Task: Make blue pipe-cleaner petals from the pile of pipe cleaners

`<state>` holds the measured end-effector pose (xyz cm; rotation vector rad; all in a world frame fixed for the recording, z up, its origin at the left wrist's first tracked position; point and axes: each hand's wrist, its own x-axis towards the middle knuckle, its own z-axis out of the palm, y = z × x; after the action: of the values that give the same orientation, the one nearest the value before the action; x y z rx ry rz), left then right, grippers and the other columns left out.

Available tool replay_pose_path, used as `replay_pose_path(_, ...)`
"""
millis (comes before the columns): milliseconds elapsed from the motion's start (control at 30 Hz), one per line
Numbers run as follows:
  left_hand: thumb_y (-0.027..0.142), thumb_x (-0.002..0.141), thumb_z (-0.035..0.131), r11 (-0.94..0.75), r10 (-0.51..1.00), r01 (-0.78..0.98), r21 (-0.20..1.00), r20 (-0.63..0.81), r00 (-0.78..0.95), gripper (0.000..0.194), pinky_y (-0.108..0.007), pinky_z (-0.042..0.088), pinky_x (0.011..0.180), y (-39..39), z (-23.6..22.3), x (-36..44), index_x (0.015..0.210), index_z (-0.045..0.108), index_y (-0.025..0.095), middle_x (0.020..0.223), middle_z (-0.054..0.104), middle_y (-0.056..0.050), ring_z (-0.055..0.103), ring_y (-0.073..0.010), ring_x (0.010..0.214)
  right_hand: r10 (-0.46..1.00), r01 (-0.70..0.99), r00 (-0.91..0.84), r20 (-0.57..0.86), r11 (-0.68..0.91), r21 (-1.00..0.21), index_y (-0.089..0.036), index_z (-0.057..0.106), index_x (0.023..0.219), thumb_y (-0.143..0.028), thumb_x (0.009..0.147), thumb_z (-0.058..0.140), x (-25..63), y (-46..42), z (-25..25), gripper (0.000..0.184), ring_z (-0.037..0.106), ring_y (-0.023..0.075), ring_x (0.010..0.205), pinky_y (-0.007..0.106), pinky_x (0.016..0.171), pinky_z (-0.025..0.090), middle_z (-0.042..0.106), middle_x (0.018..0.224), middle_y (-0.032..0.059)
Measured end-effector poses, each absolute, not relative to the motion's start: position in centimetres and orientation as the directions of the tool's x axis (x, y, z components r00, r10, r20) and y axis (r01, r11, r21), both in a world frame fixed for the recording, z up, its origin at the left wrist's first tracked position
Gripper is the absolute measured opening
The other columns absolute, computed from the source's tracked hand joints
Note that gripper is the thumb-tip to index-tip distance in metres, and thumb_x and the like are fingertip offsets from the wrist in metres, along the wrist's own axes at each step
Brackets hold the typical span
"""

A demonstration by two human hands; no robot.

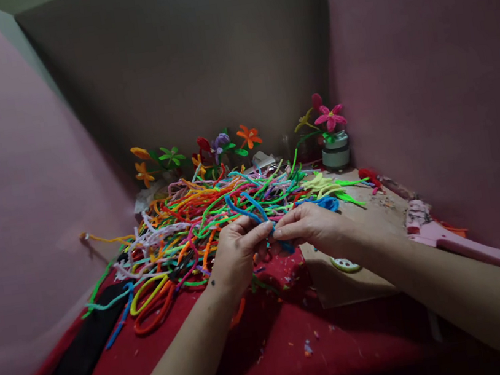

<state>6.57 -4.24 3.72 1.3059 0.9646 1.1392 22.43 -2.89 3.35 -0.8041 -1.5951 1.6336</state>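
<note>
Between my two hands is a bent blue pipe cleaner (256, 208), with two ends sticking up past the fingertips and more blue showing below them. My left hand (242, 244) pinches it between thumb and fingers. From the other side, my right hand (314, 226) grips the same blue piece, its fingertips touching those of the left. The exact spot where the fingers meet is partly covered. Just behind the hands spreads a large heap of many-coloured pipe cleaners (215, 208). Looped blue pipe cleaners (326, 203) lie beyond my right hand.
A red cloth (272, 346) with fluff scraps covers the table. Cardboard (352, 291) lies right, holding a round yellow-rimmed item (346, 264). A pink glue gun (467, 242) rests at far right. Pipe-cleaner flowers (249, 136) and a pot (335, 152) stand behind; a black strip (81, 348) lies left.
</note>
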Motion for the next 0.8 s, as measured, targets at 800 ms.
replay_pose_path(800, 0.033, 0.069, 0.066, -0.095, 0.995, 0.011, 0.995, 0.095, 0.040, 0.026, -0.017, 0.033, 0.037, -3.4, 4.4, 5.2, 0.061, 0.048, 0.016, 0.044, 0.049, 0.005, 0.043, -0.0061, 0.036, 0.897, -0.240, -0.442, -0.001, -0.119, -0.963, -0.012, 0.058, 0.060, -0.024, 0.064, 0.066, 19.7, -1.6, 3.4, 0.015, 0.057, 0.0114, 0.047, 0.024, 0.050, 0.045, 0.065, 0.056, 0.0049)
